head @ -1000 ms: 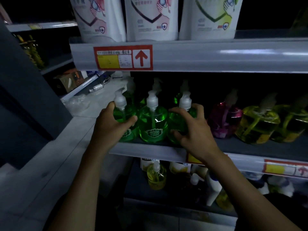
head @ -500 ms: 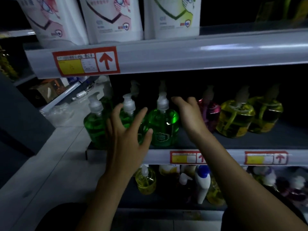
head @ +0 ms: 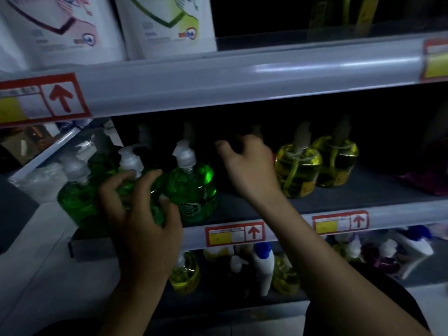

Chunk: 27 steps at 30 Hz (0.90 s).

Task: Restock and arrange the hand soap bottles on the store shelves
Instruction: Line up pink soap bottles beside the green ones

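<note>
The step in hand looked like squaring up the green front row on the middle shelf (head: 388, 214). The left hand (head: 141, 214) grasped the middle green bottle (head: 131, 163) round its belly, with fingers curled over the front and the thumb on the inner side. The right green bottle (head: 194, 187) stood just beside that thumb, and the left green bottle (head: 75, 204) just off the fingers' outer side. The right hand (head: 249, 170) reached deeper into the dark shelf, beyond and to the inner side of the two yellow bottles (head: 298, 166). Its fingers were bent, but whether they gripped anything back there could not be told, as shadow and blur hid it. The next move probably called for sliding the held bottle level with its neighbours, label forward, without knocking either one. The right hand would then likely draw a rear bottle forward into the gap in front of it.
</note>
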Each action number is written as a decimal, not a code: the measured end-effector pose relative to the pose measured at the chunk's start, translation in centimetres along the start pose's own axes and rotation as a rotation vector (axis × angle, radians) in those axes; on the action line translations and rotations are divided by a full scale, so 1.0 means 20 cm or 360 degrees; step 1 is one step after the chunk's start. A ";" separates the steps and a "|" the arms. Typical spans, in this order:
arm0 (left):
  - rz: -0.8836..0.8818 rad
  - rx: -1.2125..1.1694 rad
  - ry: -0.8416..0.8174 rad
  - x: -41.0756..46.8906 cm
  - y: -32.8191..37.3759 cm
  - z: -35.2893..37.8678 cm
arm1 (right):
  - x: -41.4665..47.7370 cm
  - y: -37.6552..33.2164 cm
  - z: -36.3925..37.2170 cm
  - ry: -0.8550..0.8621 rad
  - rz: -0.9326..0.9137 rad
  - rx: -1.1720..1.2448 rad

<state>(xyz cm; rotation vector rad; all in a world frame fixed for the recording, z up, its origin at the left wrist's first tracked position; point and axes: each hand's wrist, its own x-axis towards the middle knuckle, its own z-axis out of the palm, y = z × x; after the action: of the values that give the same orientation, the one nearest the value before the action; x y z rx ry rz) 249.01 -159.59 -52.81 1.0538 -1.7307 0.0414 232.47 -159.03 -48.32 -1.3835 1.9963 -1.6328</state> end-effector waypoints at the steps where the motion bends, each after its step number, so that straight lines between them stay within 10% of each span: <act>1: 0.0102 -0.0076 0.0045 -0.01 0.06 0.00 | -0.01 0.03 -0.08 0.0214 -0.0105 -0.0117; 5: 0.0201 -0.0449 -0.0388 -0.07 0.28 0.13 | 0.02 0.21 -0.42 0.0664 -0.0119 -0.0602; 12: -0.0101 -0.0402 -0.0969 -0.04 0.46 0.43 | 0.02 0.34 -0.50 0.0262 0.0009 -0.0843; 23: -0.0122 0.0155 -0.1020 -0.03 0.54 0.51 | -0.03 0.36 -0.63 0.0341 0.0128 -0.1033; 27: -0.0125 0.0057 -0.1003 -0.02 0.52 0.49 | -0.08 0.30 -0.58 0.0811 -0.0323 -0.0921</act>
<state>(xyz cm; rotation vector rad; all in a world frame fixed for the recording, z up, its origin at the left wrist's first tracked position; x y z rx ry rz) 234.82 -157.79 -52.89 1.2436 -2.2487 -0.3446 222.50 -150.69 -49.81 -1.4874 2.8840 -1.6938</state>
